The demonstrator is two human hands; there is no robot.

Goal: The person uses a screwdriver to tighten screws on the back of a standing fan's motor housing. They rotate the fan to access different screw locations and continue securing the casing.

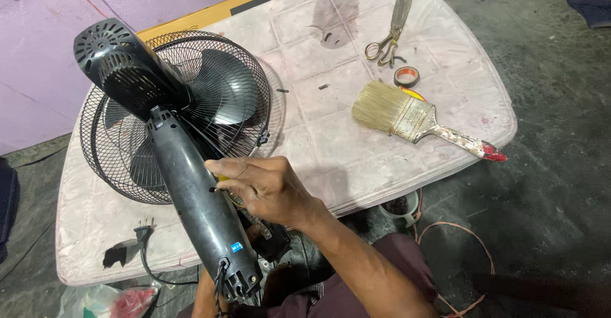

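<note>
My right hand (264, 187) pinches a yellow-handled tool (230, 194) against the stem (191, 203) of the fan (172, 111) lying at the worktop's (331, 133) left edge; top-heavy, with thin bendable grille wires, so I'd grip the rigid stem; left hand hidden.

left hand (205, 292): mostly hidden under fan stem (197, 210) | grip unclear

The person's right hand (267, 187) and forearm are bare, with no sleeve, ring, watch or glove showing, and dark maroon cloth covers the lap below the arm.
</note>
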